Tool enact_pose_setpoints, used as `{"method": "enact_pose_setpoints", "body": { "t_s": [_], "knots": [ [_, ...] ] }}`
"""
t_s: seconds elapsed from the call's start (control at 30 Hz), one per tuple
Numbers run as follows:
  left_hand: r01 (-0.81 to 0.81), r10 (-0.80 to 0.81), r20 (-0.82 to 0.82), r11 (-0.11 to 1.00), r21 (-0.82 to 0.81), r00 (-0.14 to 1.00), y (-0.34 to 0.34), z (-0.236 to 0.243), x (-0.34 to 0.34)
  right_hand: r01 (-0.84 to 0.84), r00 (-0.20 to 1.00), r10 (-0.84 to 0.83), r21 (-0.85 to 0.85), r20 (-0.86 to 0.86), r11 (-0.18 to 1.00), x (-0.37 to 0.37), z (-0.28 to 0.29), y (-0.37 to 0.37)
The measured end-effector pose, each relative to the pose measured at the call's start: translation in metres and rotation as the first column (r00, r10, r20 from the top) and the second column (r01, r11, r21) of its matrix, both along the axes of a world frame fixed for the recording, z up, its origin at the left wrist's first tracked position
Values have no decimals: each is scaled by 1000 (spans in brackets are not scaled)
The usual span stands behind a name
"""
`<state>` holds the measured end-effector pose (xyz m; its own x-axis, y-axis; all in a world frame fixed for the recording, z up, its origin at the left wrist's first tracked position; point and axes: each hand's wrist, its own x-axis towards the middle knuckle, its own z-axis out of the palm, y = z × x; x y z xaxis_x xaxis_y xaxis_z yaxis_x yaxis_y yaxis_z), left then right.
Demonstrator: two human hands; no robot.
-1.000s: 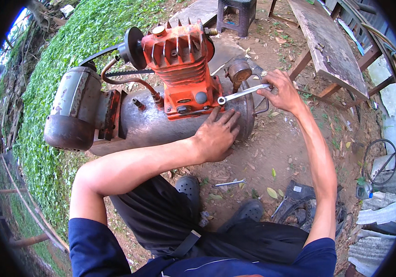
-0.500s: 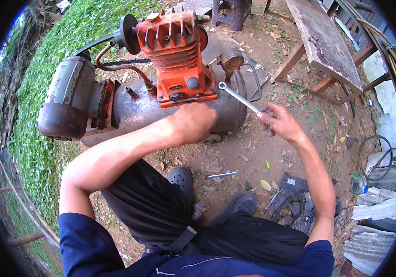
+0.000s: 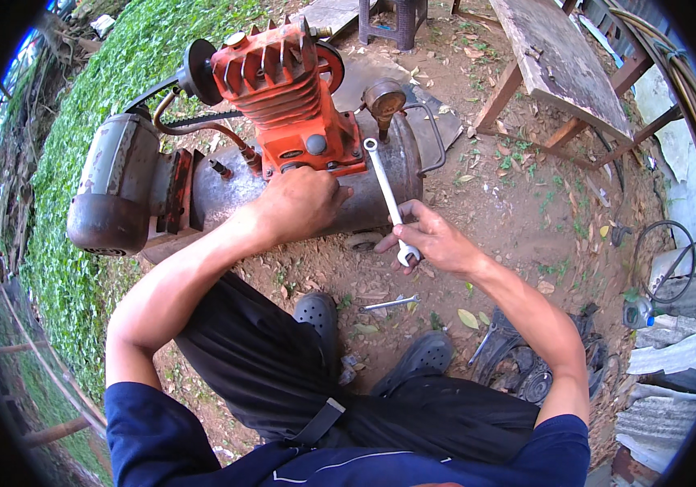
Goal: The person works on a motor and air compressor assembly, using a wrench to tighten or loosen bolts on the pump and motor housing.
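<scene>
A red air compressor pump (image 3: 287, 97) stands bolted on a dark, worn steel tank (image 3: 230, 195). At the foot of the pump, my left hand (image 3: 303, 203) is closed in front of the dark fitting low on its crankcase. Its fingertips are hidden behind the hand, so what they grip does not show. A silver combination wrench (image 3: 385, 183) is in my right hand (image 3: 437, 235), pinched near its open end. The ring end points up toward the pressure gauge (image 3: 384, 99), apart from the pump.
A grey electric motor (image 3: 117, 178) sits on the tank's left, belted to the pump. Another wrench (image 3: 388, 303) lies on the dirt between my clogs. Black machine parts (image 3: 518, 357) lie at the right, and a wooden bench (image 3: 563, 73) stands behind.
My left hand has shifted left, up against the pump's base. My right hand has moved left and turned the wrench more upright, so its open end now shows below the fingers.
</scene>
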<state>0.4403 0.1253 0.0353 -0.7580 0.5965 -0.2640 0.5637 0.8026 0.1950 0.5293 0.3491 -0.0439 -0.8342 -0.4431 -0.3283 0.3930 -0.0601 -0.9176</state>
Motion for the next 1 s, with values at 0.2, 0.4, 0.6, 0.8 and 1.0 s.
{"method": "enact_pose_setpoints", "body": {
  "t_s": [0.2,0.4,0.6,0.8,1.0],
  "knots": [
    [109,-113,6,971,213,994,-7,-5,8,-38,998,41,51,-56,998,-1,-2,-17],
    [19,-28,104,996,87,994,9,19,20,-34,995,44,117,-85,993,2,-4,-27],
    [34,-27,-61,992,119,998,7,21,20,-37,998,39,47,-38,998,0,1,-37],
    [80,-80,-174,997,-4,981,2,-5,20,-46,996,53,-88,74,995,-2,0,-48],
    [137,-122,-239,989,47,963,9,-9,25,-29,995,47,-195,88,980,-4,-1,-58]
  ]
}}
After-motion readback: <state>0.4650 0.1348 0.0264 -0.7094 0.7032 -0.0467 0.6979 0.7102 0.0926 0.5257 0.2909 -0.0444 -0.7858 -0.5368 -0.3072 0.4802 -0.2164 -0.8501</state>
